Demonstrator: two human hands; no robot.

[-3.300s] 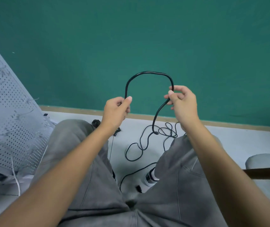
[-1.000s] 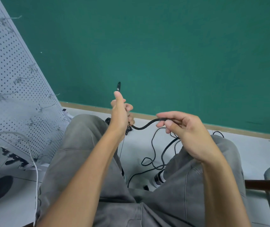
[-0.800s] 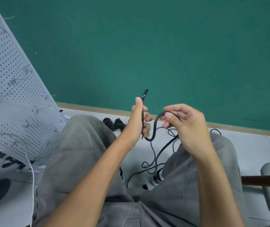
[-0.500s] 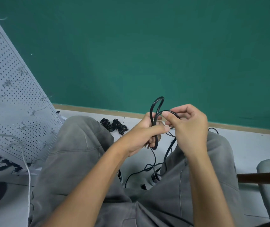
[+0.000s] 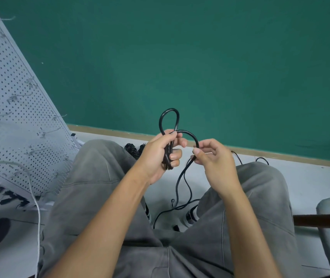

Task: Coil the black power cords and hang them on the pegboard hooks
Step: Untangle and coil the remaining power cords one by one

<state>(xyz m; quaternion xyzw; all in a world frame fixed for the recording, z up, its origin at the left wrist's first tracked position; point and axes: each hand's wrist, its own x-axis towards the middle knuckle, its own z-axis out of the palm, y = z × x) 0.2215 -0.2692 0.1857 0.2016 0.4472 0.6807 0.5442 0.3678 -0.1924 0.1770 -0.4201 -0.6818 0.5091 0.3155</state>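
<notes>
A black cord [image 5: 169, 125] is held above the lap. The left hand [image 5: 160, 153] is curled around a small upright loop of it, and the right hand [image 5: 214, 157] pinches the next arc between thumb and fingers. The part of the cord inside the left fist is hidden. The rest trails down between the knees to the floor [image 5: 310, 177], where its end is lost behind the grey trousers [image 5: 100, 187]. Two small dark bundles [image 5: 133, 150] beyond the left knee are half covered. The pegboard [image 5: 9, 117] leans at the left, cut off by the frame edge; black marks below it cannot be read.
</notes>
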